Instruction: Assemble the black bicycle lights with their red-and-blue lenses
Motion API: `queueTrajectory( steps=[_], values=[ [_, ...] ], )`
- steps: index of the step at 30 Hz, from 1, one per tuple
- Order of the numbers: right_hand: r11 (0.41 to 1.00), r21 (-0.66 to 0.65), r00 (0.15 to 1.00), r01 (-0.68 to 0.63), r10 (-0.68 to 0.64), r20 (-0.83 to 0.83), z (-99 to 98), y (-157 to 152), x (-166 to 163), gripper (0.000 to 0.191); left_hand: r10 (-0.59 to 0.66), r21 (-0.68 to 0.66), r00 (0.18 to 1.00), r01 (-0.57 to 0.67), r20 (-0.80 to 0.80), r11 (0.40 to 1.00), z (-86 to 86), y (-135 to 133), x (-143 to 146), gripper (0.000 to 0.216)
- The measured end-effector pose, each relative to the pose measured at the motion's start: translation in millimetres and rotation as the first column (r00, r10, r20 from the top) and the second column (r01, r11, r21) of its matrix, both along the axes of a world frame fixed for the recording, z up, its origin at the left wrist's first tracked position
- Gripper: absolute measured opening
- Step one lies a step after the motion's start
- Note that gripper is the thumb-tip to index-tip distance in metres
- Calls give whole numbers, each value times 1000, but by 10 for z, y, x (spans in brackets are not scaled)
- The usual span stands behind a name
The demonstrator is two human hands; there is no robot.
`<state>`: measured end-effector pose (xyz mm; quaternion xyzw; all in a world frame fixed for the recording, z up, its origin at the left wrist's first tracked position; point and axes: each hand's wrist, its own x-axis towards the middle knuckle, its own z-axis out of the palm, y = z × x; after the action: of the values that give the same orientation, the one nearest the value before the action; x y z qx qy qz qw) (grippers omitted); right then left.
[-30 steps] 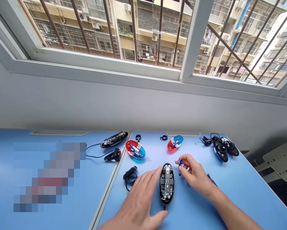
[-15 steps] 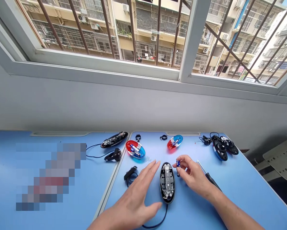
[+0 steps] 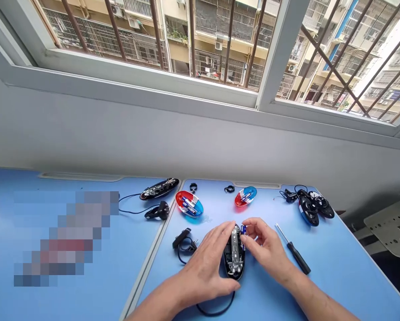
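A black oval housing [image 3: 234, 254] lies upright and open on the blue table, showing a long circuit strip inside and a black cable at its near end. My left hand [image 3: 205, 269] steadies it, fingers at its far left edge and thumb at its near end. Pinched between the thumb and fingers of my right hand [image 3: 268, 247] is a small blue battery [image 3: 243, 229], held at the housing's right rim. The battery's lower part is partly covered by my fingers.
Red-and-blue clear shells [image 3: 189, 204] [image 3: 245, 196] with batteries inside lie behind. A screwdriver [image 3: 298, 257] is right of my hand. Black units [image 3: 315, 207] sit back right, another open housing [image 3: 160, 189] back left. A corded black part [image 3: 183, 240] lies left. One table patch is pixelated.
My left hand has moved right and closed around the housing. My right hand has brought the battery left, from beside the housing to its right rim.
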<state>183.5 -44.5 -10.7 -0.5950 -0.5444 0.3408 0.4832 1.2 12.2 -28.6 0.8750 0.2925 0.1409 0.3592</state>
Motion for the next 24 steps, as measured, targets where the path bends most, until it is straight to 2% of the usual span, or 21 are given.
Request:
queueTrajectory(
  steps=[4, 10, 14, 20, 24],
  values=[
    [999, 30, 998, 21, -22, 59, -31, -15, -28, 21, 34, 14, 999, -34, -24, 999, -20, -22, 17, 110],
    [998, 69, 983, 12, -24, 181, -40, -30, -69, 20, 20, 22, 998, -19, -57, 1000, -29, -24, 38, 115],
    [998, 53, 974, 18, -29, 224, -27, -15, -75, 19, 32, 16, 997, -31, -63, 999, -16, -28, 51, 112],
    [1000, -14, 978, 21, -18, 207, 6, 6, -96, 19, 34, -2, 997, -34, -63, 999, 3, -34, 58, 116],
    [997, -69, 990, 29, -19, 141, 33, 19, -98, 19, 34, 26, 998, -33, -55, 999, -31, -39, 65, 111]
  ],
)
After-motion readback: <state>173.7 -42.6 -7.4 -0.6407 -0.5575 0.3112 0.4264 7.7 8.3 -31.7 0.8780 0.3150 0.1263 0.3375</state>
